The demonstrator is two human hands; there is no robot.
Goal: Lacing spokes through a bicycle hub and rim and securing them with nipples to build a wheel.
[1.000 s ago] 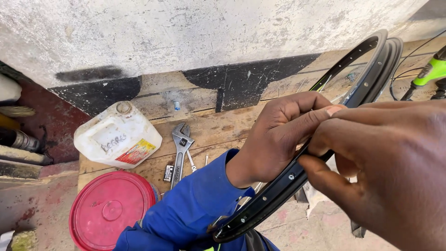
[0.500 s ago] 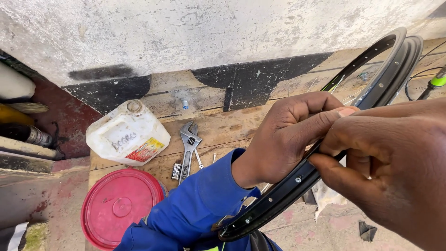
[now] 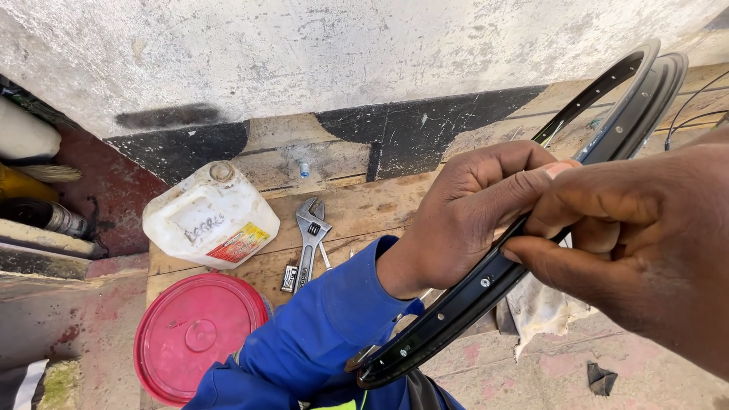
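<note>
A black bicycle wheel rim runs diagonally from bottom centre up to the top right, with spoke holes along its inner face. My left hand, in a blue sleeve, is wrapped around the rim near its middle. My right hand comes in from the right, its thumb and fingers pinching the rim right beside my left fingertips. Whether something small sits between the fingers is hidden.
On the wooden boards lie a white plastic jug on its side, an adjustable wrench and a red round lid. A dirty rag lies under the rim. A white and black wall stands behind.
The view has shifted so the jug, wrench and lid sit further right. Both hands stay on the rim, with the right fingers still working at the same spot.
</note>
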